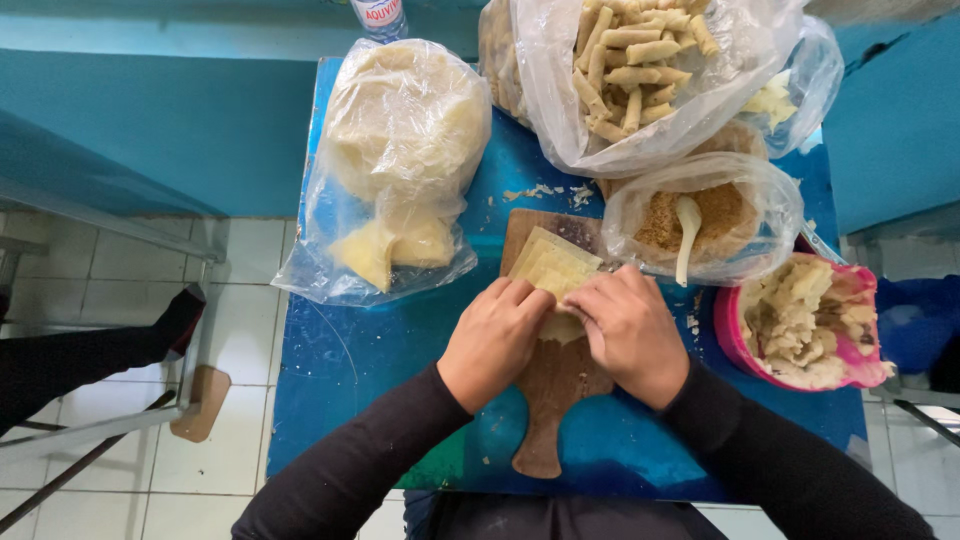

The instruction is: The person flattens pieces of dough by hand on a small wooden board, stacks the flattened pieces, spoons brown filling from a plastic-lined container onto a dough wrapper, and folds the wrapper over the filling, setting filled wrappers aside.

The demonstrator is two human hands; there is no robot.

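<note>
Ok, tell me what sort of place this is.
Probably a small food-prep spot, maybe a home kitchen or stall. Both hands, left hand and right hand, roll a pastry sheet on a wooden board; a bag of finished rolls stands on the blue table.

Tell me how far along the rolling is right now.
Done: a clear bag holds many finished rolls. In hand: left hand and right hand roll one wrapper on the wooden board. Left: a bag of wrappers and a pink bowl of filling.

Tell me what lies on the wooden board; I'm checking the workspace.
On the wooden board lies a pale square wrapper. The left hand and right hand cover its near edge, hiding whatever is under them.
</note>
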